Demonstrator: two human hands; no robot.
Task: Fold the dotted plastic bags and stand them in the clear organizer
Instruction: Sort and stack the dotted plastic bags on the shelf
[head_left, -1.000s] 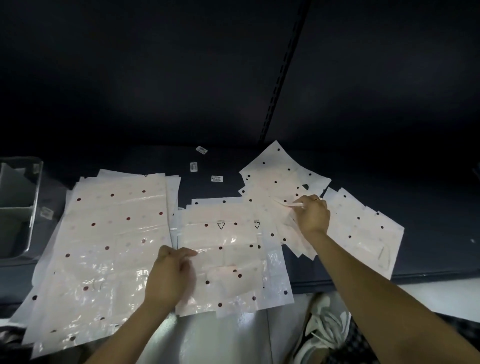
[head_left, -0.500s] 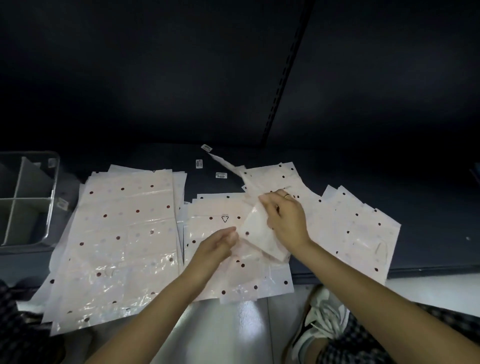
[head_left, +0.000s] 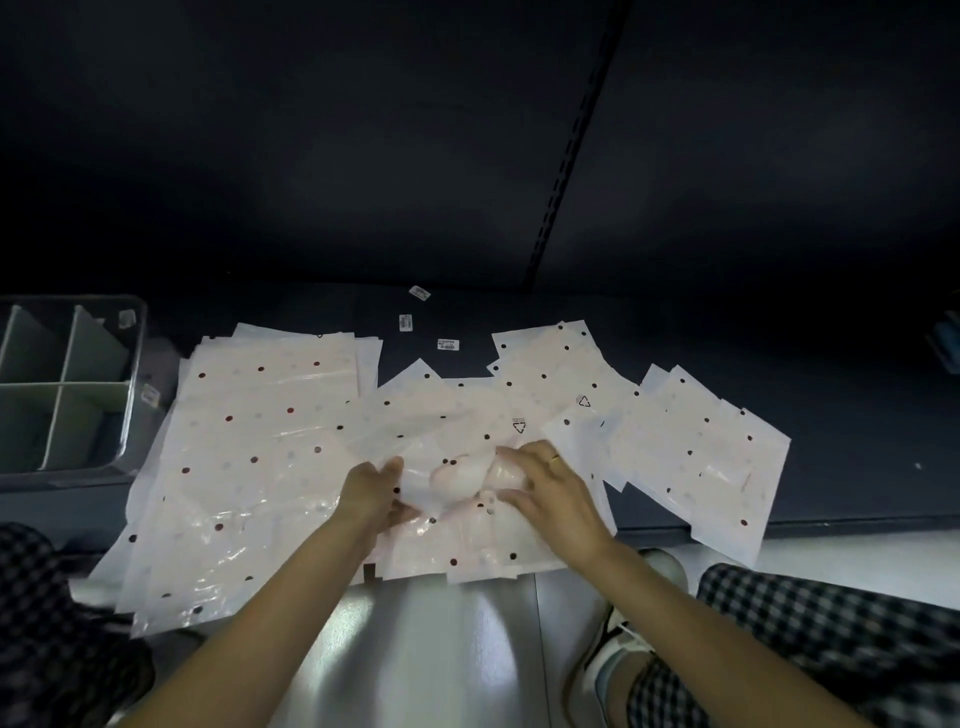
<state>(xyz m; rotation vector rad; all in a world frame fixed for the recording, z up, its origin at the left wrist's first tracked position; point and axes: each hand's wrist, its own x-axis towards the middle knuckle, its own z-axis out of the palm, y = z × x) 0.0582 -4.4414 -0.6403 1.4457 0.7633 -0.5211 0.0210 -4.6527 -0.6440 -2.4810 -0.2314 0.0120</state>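
A small translucent dotted bag is held between both hands just above the middle pile of dotted bags. My left hand grips its left edge, thumb on top. My right hand, with a ring on one finger, holds its right side between thumb and fingers. The bag bulges and crumples between them. At the far left stands the clear organizer, its white dividers forming several compartments with no bag visible in them.
A pile of large dotted bags lies left of my hands, smaller piles at the back and right. Three small labels lie on the dark shelf. My checked knees and a shoe are below, over a glossy floor.
My right hand pulled one bag off the back pile toward the middle. My left hand left the middle pile and took the bag's other side. The view shifted left, showing more of the organizer.
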